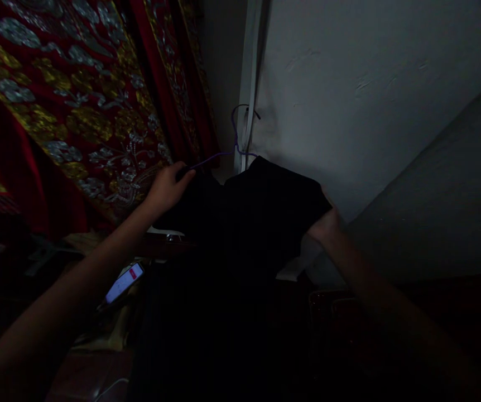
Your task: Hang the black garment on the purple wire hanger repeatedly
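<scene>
A black short-sleeved shirt (240,223) hangs in front of me on a thin purple hanger (236,142). The hook of the hanger is up by a pale vertical strip at the wall corner. My left hand (171,184) is closed on the shirt's left shoulder, at the end of the hanger's arm. On the other side, my right hand (325,226) is at the opening of the right sleeve, which is spread outward. Cloth and darkness hide most of its fingers. The lower part of the shirt fades into shadow, so its length cannot be made out.
A red curtain (98,106) with gold and silver patterns hangs at the left. A phone (123,283) with a lit screen lies below my left forearm among dim items. The grey wall (349,84) rises behind at the right. A white cable (112,386) shows at the bottom.
</scene>
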Available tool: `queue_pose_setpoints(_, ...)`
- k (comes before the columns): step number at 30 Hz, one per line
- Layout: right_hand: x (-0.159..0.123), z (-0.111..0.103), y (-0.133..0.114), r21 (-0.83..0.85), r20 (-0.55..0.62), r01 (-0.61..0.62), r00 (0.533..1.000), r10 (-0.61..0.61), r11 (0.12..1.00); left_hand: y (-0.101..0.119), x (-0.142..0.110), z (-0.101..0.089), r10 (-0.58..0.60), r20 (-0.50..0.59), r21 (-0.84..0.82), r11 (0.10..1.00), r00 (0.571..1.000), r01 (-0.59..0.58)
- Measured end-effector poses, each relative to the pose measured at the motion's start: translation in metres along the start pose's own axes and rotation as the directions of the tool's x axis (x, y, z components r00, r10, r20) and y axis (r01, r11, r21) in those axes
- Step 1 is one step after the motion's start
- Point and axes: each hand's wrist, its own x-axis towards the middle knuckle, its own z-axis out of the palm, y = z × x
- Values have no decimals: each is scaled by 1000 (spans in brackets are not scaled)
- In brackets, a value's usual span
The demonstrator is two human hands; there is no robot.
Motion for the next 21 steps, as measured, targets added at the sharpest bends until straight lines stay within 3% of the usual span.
queue_pose_setpoints(2,1,-13,1,142,-43,-4,999,10,990,1,-1,0,-5,-26,-5,1000,1000,5)
queue_pose_setpoints(5,6,-28,-15,423,-159,37,987,34,905,8,0,2,-13,-52,-20,1000,999,12)
queue_pose_setpoints(8,12,-24,-46,546,-250,99,967,49,832,16,6,5,-7,-63,-33,999,998,5)
queue_pose_setpoints(10,10,-13,-67,547,-241,109,970,31,830,19,11,7,14,-72,-42,999,997,-17)
queue_pose_setpoints(12,0,-2,-81,524,-156,100,988,-20,846,18,15,9,13,-77,-71,997,997,-19)
queue_pose_setpoints(14,-14,8,-88,519,55,77,991,-123,851,15,14,11,-15,-54,-153,988,998,7)
queue_pose_setpoints(15,-19,12,-88,523,196,65,961,-195,850,13,12,12,-28,-36,-207,978,999,20)
queue_pose_setpoints(17,-25,21,-81,496,423,85,846,-325,864,11,3,15,-24,-1,-297,954,1000,23)
queue_pose_setpoints(18,-25,26,-74,441,472,133,807,-355,888,12,-2,16,-6,12,-326,945,1000,10)
queue_pose_setpoints(19,-23,34,-65,354,471,205,804,-363,913,14,-8,17,19,20,-345,939,1000,-11)
queue_pose_setpoints(21,-18,54,-42,95,352,336,869,-347,937,21,-21,18,85,32,-365,928,996,-68)
